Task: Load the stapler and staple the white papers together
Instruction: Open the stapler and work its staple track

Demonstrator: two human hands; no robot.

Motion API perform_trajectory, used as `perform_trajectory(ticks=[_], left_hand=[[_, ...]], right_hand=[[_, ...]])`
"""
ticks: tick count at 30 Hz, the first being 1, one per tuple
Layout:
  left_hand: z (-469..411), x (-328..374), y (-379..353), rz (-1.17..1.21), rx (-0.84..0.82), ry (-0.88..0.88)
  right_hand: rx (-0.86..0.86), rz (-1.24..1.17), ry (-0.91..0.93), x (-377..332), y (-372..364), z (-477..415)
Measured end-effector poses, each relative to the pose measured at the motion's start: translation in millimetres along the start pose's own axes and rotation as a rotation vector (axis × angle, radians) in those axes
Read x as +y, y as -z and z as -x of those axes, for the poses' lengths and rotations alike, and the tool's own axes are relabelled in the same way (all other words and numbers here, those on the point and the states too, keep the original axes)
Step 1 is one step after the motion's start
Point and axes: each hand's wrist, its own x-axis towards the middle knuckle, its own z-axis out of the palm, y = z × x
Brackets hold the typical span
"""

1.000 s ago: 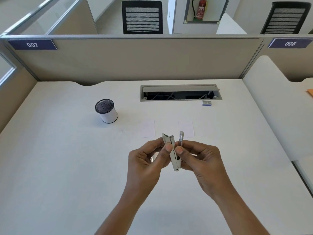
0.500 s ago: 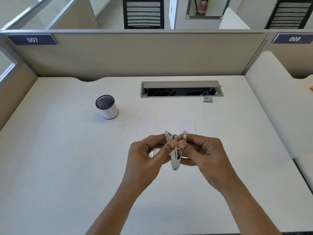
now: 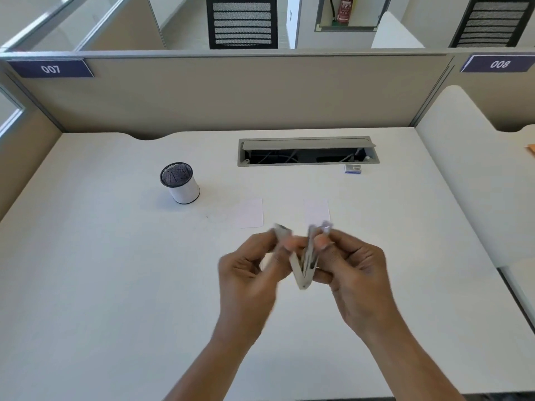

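Your left hand (image 3: 249,274) and right hand (image 3: 357,274) meet over the near middle of the worktop (image 3: 115,285), with the stapler (image 3: 303,269) held between them. Behind your hands two papers lie flat on the worktop, side by side but apart: the left paper (image 3: 251,213) and the right paper (image 3: 316,211). Left of them, farther back, stands a cup (image 3: 181,183). Behind the papers a cable slot (image 3: 308,153) is set into the worktop, with a small box (image 3: 353,168) just before its right end. A partition (image 3: 231,91) runs along the far edge.

A single wide-angle camera, worn on the head, looked forward and down at the tabletop (image 3: 115,285) from close above. Its view reached the partition (image 3: 231,96) at 12 o'clock and a chair (image 3: 242,23) beyond.
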Motion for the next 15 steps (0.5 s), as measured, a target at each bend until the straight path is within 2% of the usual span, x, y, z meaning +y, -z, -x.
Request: perform_trajectory(ticks=[2, 8, 10, 13, 15], left_hand=[[-2.9, 3.3, 0.5, 0.134, 0.067, 0.083], [-5.6, 8.8, -1.2, 0.138, 0.049, 0.098], [-5.9, 10.2, 0.5, 0.066, 0.03, 0.082], [-2.2, 8.2, 0.7, -0.2, -0.065, 0.042], [1.3, 5.7, -1.6, -0.262, -0.078, 0.045]], right_hand=[[0.071, -0.106, -0.025, -0.5, 3.3, -2.3], [0.042, -0.147, -0.009, -3.9, 2.5, -7.6], [0.038, -0.182, -0.004, -5.1, 3.5, -9.3], [0.035, -0.255, -0.008, -4.7, 5.9, -10.2], [0.034, -0.278, -0.007, -4.8, 6.7, -10.8]])
